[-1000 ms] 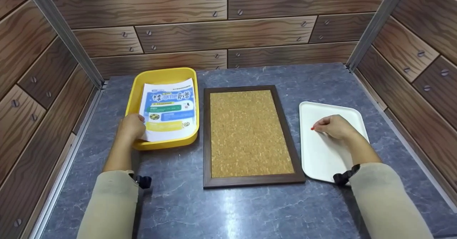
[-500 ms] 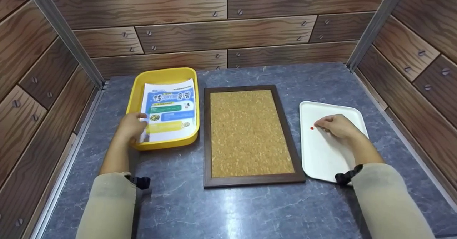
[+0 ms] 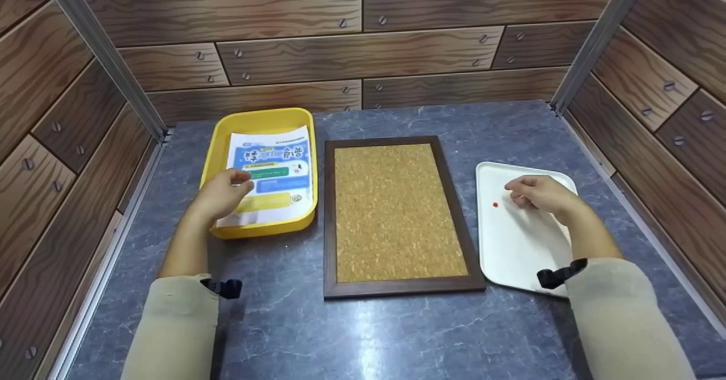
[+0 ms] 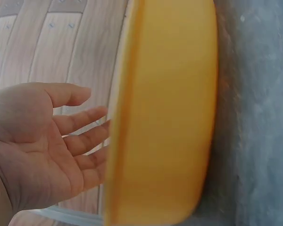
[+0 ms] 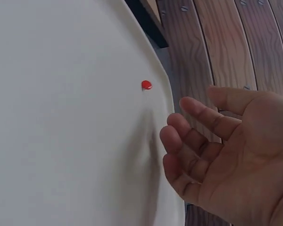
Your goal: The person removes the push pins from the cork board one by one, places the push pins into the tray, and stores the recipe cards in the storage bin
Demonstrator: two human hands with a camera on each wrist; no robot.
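My left hand (image 3: 222,195) hovers over the left side of a yellow tray (image 3: 264,118), which holds printed paper sheets (image 3: 275,187). Its fingers are loosely bent and nothing is between them; in the left wrist view they reach past the tray's rim. On the right, my right hand (image 3: 539,194) is above a white tray (image 3: 524,249), fingers relaxed and holding nothing. A small red thumbtack (image 5: 146,85) lies on that white tray, just left of the right fingertips in the head view.
Between the two trays lies a corkboard (image 3: 397,210) with a dark brown frame. The marbled grey tabletop (image 3: 283,323) is bounded by wood-patterned walls (image 3: 295,65) at the back and both sides.
My right hand has let go of the red thumbtack and drawn back from it to the right. My left hand has left the tray's edge and moved up over the paper.
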